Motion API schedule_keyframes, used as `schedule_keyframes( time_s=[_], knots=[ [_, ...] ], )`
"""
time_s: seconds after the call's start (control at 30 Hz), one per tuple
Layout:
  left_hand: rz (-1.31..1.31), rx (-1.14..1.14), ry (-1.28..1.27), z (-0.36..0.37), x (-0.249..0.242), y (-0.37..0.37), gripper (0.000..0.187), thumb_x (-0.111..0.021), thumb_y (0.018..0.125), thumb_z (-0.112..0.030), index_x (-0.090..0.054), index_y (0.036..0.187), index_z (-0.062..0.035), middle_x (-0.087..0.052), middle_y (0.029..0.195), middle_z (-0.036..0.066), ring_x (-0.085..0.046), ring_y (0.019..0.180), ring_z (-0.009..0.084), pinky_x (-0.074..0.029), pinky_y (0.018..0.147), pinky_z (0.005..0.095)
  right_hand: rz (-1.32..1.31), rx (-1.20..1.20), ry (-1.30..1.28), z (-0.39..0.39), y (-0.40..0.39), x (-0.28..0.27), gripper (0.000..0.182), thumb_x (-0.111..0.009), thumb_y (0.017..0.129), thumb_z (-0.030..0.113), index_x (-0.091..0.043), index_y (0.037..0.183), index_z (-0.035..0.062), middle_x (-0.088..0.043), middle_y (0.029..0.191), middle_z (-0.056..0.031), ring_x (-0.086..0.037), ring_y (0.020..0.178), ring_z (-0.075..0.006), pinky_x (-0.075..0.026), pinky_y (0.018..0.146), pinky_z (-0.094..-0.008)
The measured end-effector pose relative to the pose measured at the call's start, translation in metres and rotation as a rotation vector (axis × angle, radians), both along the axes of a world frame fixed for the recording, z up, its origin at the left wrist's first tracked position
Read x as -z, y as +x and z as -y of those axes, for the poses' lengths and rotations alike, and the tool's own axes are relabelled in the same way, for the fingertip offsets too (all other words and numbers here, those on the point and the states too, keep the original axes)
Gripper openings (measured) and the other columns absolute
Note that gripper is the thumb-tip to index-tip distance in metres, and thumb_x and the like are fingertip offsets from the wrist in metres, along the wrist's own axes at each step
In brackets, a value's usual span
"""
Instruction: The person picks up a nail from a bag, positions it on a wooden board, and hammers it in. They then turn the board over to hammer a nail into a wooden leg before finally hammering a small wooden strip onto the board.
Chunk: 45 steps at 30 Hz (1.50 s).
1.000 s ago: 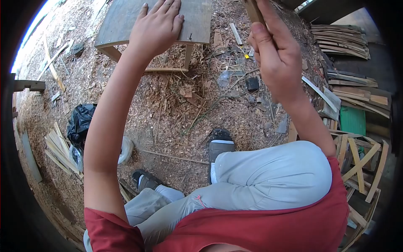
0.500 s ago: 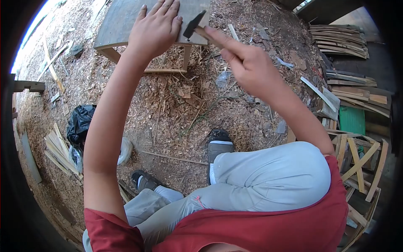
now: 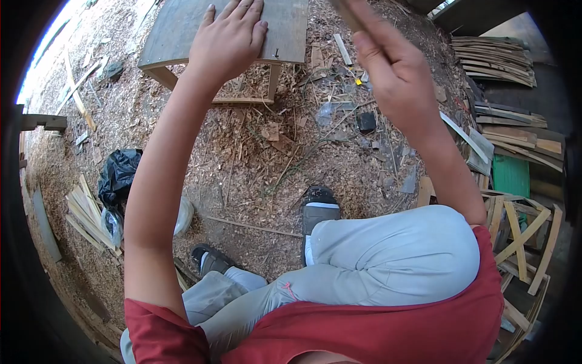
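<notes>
Flat on top of a wooden board [image 3: 173, 33] rests my left hand [image 3: 230, 39], its fingers spread. The board lies on a light wooden frame [image 3: 273, 82]. Near the board's front right edge a nail [image 3: 277, 53] stands upright, a short way right of my left hand. My right hand [image 3: 397, 70] is raised to the right of the board, wrapped round the wooden handle of a hammer [image 3: 350, 13]. The hammer's head is outside the view at the top.
Wood shavings and scraps cover the ground [image 3: 242, 164]. Stacked wood strips [image 3: 494, 60] lie at right, above a green object [image 3: 510, 175] and crossed wooden frames [image 3: 521, 236]. At left are a black plastic bag [image 3: 118, 176] and wood strips [image 3: 85, 212].
My right hand has lifted the hammer up and to the right, away from the nail. The nail and a small black block on the ground now show. My left hand stays on the board.
</notes>
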<state>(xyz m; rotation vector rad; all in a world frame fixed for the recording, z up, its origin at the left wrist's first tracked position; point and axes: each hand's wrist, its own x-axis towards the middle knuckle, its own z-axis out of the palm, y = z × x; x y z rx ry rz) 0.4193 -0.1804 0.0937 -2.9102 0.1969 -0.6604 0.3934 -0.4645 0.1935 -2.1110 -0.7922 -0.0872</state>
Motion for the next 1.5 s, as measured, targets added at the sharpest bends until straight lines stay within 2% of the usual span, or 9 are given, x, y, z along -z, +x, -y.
schedule_keyframes(
  time_s=[0.1, 0.23, 0.33, 0.57, 0.77, 0.83, 1.17, 1.3, 1.5],
  knots=[
    [0.016, 0.013, -0.007, -0.001, -0.001, 0.003, 0.059, -0.030, 0.114, -0.042, -0.036, 0.168, -0.0203, -0.034, 0.175, 0.000, -0.030, 0.162, 0.0206, -0.020, 0.134, 0.0496, 0.089, 0.013, 0.141, -0.001, -0.008, -0.002, 0.049, -0.058, 0.108, 0.016, -0.061, 0.153, 0.0323, -0.076, 0.085, -0.0095, -0.054, 0.052, -0.0169, -0.049, 0.056, -0.0345],
    [-0.002, 0.001, 0.009, -0.001, -0.001, 0.001, 0.059, -0.030, 0.114, -0.042, -0.036, 0.168, -0.0205, -0.034, 0.175, -0.001, -0.030, 0.162, 0.0205, -0.020, 0.134, 0.0496, -0.120, -0.059, -0.377, -0.003, -0.004, 0.011, 0.051, -0.056, 0.109, 0.013, -0.057, 0.157, 0.0292, -0.076, 0.085, -0.0096, -0.059, 0.056, -0.0160, -0.051, 0.058, -0.0375],
    [0.005, 0.001, 0.022, -0.001, 0.002, 0.001, 0.059, -0.031, 0.114, -0.042, -0.036, 0.168, -0.0205, -0.034, 0.175, -0.001, -0.030, 0.162, 0.0205, -0.020, 0.134, 0.0496, 0.310, -0.126, 0.103, -0.004, 0.010, 0.023, 0.052, -0.059, 0.107, 0.014, -0.058, 0.157, 0.0287, -0.076, 0.087, -0.0131, -0.063, 0.058, -0.0197, -0.052, 0.062, -0.0407],
    [-0.001, -0.010, 0.016, 0.002, -0.002, 0.000, 0.059, -0.031, 0.114, -0.042, -0.036, 0.169, -0.0204, -0.034, 0.175, -0.001, -0.029, 0.162, 0.0205, -0.020, 0.134, 0.0498, -0.080, -0.033, -0.374, -0.003, -0.009, 0.012, 0.049, -0.060, 0.108, 0.015, -0.059, 0.155, 0.0283, -0.080, 0.109, -0.0163, -0.063, 0.057, -0.0146, -0.053, 0.059, -0.0318],
    [0.012, 0.002, 0.014, -0.002, 0.001, 0.002, 0.058, -0.030, 0.114, -0.041, -0.036, 0.169, -0.0207, -0.034, 0.175, 0.000, -0.030, 0.162, 0.0205, -0.020, 0.134, 0.0503, 0.116, 0.004, 0.162, -0.005, -0.011, -0.008, 0.047, -0.061, 0.107, 0.015, -0.063, 0.152, 0.0278, -0.079, 0.113, -0.0172, -0.064, 0.057, -0.0157, -0.055, 0.060, -0.0314],
    [0.013, 0.002, 0.009, 0.000, -0.001, 0.001, 0.058, -0.030, 0.114, -0.041, -0.036, 0.169, -0.0208, -0.034, 0.175, -0.001, -0.030, 0.162, 0.0203, -0.020, 0.134, 0.0503, 0.141, -0.118, -0.257, -0.005, -0.014, 0.012, 0.047, -0.056, 0.111, 0.011, -0.059, 0.157, 0.0204, -0.065, 0.082, 0.0030, -0.048, 0.067, -0.0043, -0.046, 0.062, -0.0271],
    [0.012, 0.008, 0.000, -0.004, 0.003, 0.003, 0.058, -0.030, 0.114, -0.041, -0.036, 0.168, -0.0209, -0.034, 0.175, -0.001, -0.030, 0.162, 0.0201, -0.020, 0.133, 0.0508, 0.087, 0.082, 0.215, -0.001, -0.016, 0.008, 0.053, -0.059, 0.109, 0.011, -0.056, 0.158, 0.0296, -0.064, 0.080, 0.0001, -0.044, 0.058, -0.0060, -0.046, 0.057, -0.0301],
    [-0.037, -0.050, 0.041, 0.003, -0.002, -0.001, 0.059, -0.029, 0.114, -0.042, -0.035, 0.169, -0.0213, -0.033, 0.175, -0.002, -0.029, 0.162, 0.0195, -0.019, 0.134, 0.0505, -0.087, -0.044, -0.400, 0.002, -0.008, 0.004, 0.046, -0.058, 0.110, 0.016, -0.060, 0.155, 0.0264, -0.073, 0.078, -0.0040, -0.049, 0.054, -0.0053, -0.045, 0.052, -0.0297],
    [0.005, 0.001, 0.000, 0.000, 0.000, 0.001, 0.059, -0.029, 0.114, -0.042, -0.035, 0.169, -0.0207, -0.032, 0.176, -0.001, -0.029, 0.162, 0.0204, -0.018, 0.134, 0.0505, 0.208, 0.046, 0.240, -0.004, -0.005, -0.002, 0.046, -0.055, 0.111, 0.015, -0.061, 0.154, 0.0284, -0.081, 0.101, -0.0098, -0.053, 0.054, -0.0077, -0.047, 0.052, -0.0291]
  ],
)
